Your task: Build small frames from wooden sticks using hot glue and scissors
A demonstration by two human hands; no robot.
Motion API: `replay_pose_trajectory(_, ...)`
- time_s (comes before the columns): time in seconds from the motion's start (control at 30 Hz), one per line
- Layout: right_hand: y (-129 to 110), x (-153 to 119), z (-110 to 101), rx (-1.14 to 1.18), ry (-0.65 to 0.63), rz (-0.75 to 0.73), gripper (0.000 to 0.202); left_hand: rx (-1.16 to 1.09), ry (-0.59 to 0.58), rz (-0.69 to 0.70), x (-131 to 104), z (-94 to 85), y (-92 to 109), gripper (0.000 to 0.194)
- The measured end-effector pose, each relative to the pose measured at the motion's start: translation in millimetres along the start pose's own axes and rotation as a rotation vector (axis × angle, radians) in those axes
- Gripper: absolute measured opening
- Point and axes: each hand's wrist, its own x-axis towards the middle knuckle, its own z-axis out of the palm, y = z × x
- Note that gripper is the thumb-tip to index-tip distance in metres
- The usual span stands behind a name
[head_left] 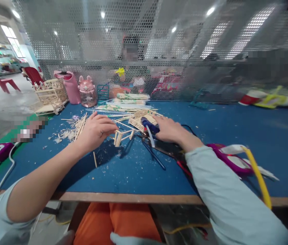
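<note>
My left hand [98,128] pinches one end of a small frame of glued wooden sticks [120,136], with short legs pointing down, just above the blue table. In my right hand [169,129] is a blue hot glue gun [150,125]. A pale, translucent glue stick [150,136] pokes out of the gun toward me. The gun's tip is hard to make out beside the stick frame. Behind it lies a larger tray-like piece made of sticks [138,119]. Pliers with a blue handle [156,158] rest below my right hand. A loose stick [95,160] lies below my left hand.
Stick bundles in plastic [128,102] lie at the back. Wood scraps [66,132] spread at left, near a stick-built model [50,97]. A pink bottle [72,88] and a clear pink-lidded jar [87,93] stand before the perforated screen [164,44]. A purple device [232,160] lies right.
</note>
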Motion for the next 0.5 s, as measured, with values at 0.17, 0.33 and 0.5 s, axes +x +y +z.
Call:
replay_pose_trajectory(0.17,-60,-27,-43,0.309,0.127,-0.342,0.034,0.034,0.057,0.081,1,1.0,1,0.022)
replay_pose_trajectory(0.33,-94,-32,-37,0.457,-0.088,-0.552,0.024,0.054,0.16,0.084,1,1.7,-4,0.021)
replay_pose_trajectory(0.5,-90,-21,-29,0.518,-0.081,-0.472,0.018,0.076,0.259,-0.036,-4,-3.3,2,0.023)
